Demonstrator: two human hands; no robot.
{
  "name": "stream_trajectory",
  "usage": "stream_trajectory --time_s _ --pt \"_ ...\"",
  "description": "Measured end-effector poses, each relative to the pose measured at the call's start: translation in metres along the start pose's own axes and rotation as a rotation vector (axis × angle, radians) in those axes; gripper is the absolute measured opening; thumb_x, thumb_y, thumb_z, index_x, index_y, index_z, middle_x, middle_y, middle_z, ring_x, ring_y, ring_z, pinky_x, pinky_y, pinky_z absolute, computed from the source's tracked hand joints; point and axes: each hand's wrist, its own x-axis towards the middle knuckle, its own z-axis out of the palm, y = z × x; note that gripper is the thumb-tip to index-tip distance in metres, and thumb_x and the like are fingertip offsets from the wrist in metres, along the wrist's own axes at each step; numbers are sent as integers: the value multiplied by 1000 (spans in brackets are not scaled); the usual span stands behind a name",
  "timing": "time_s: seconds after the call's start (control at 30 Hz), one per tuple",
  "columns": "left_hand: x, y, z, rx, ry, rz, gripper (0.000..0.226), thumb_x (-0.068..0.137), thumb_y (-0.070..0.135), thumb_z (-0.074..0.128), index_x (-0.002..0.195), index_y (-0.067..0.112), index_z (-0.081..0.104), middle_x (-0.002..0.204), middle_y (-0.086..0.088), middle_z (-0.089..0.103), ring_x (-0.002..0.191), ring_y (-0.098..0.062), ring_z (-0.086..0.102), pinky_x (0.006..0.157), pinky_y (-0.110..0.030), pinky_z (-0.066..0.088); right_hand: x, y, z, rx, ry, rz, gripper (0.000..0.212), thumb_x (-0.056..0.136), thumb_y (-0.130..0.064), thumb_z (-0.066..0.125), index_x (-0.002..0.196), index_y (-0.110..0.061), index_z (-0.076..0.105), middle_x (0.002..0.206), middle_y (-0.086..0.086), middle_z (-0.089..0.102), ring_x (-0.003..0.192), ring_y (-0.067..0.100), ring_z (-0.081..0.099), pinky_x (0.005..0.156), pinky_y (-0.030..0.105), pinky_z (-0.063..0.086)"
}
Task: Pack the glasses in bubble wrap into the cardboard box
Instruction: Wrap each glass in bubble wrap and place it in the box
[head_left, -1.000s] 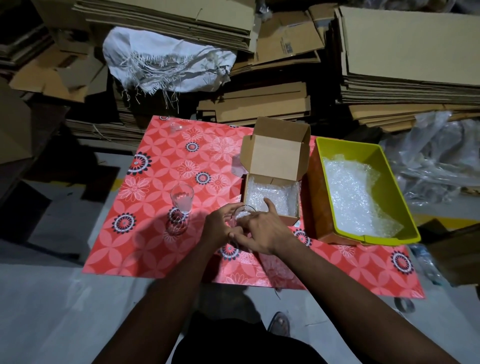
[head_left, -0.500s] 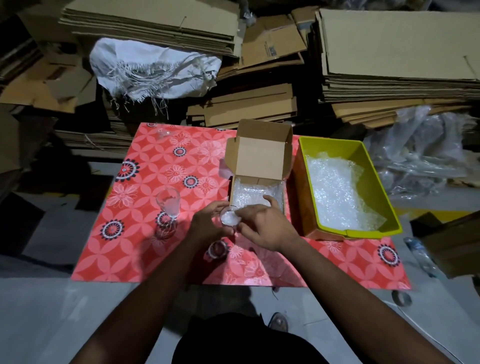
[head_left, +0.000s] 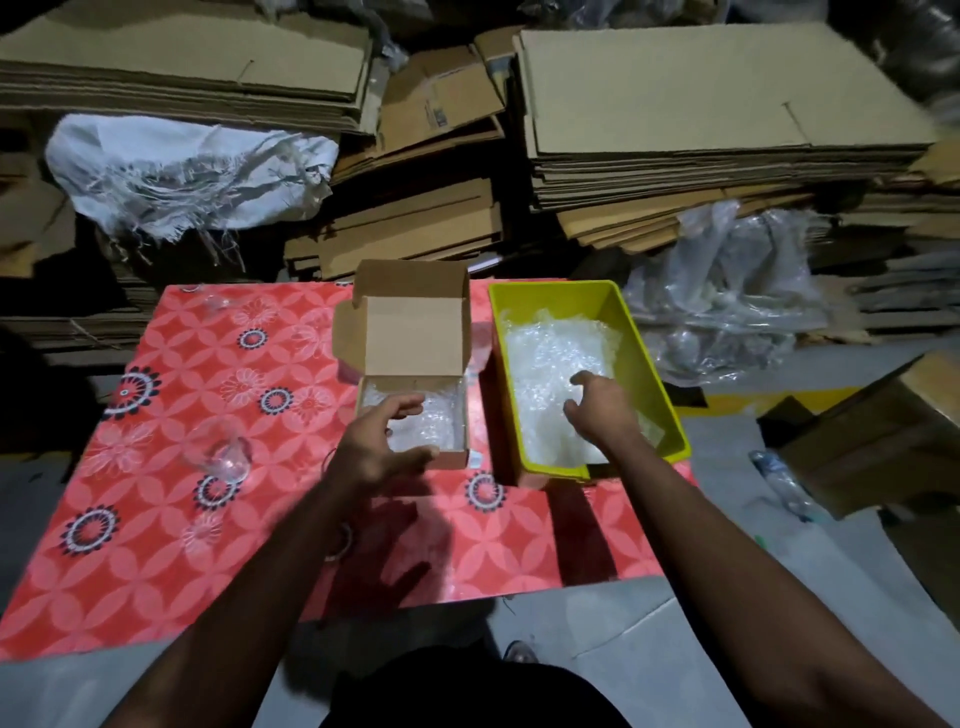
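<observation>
Head view, looking down over both forearms: a red floral mat (head_left: 156, 519) is spread on the grey floor, and on it stands a small cardboard box (head_left: 413, 364) with its lid flap raised at the far side. The box is lined with bubble wrap (head_left: 436, 426), and whether a glass already lies in there I cannot tell through the white crinkle. The left hand (head_left: 382, 447) hovers at the near left corner of the box, fingers spread and only loosely bent, thumb out toward the front wall, gripping nothing. Just right of the box, close beside it, sits a yellow-green plastic bin (head_left: 644, 364) holding a heap of loose bubble wrap sheets (head_left: 545, 364). The right hand (head_left: 602, 410) is down inside the bin, resting on that heap with the fingers curved downward into it; whether they have actually pinched a sheet I cannot tell from here. Well to the left on the mat, apart from both hands, a clear drinking glass (head_left: 223, 452) stands unwrapped, blurred but upright as far as I can see. Behind the mat rise stacks of flattened cardboard (head_left: 701, 104), with a frayed white sack (head_left: 182, 171) slumped over the left stack and a pile of clear plastic film (head_left: 727, 291) to the right of the bin.
</observation>
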Motion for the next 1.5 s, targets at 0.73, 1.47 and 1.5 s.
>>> stream_trajectory --time_s 0.73,1.47,1.5 --pt "-14 29 33 -53 218 -128 32 83 15 77 113 26 71 98 8 74 87 -6 69 79 -28 58 -6 6 -6 584 465 -87 14 82 -13 68 87 -22 58 78 -6 61 76 18 60 64 32 45" --pt "-58 -42 -41 -105 241 -312 68 65 27 92 123 31 56 96 8 74 87 -9 71 72 -27 59 -88 -104 8 792 431 -220 20 88 -3 61 91 -21 71 91 -8 70 86 13 66 72 27 51" --pt "-55 -41 -42 -159 262 -317 66 67 20 92 122 25 57 94 0 73 85 -14 70 68 -25 59 -95 -116 12 831 324 -284 23 89 -1 61 93 -21 71 92 -8 71 86 8 66 73 22 50"
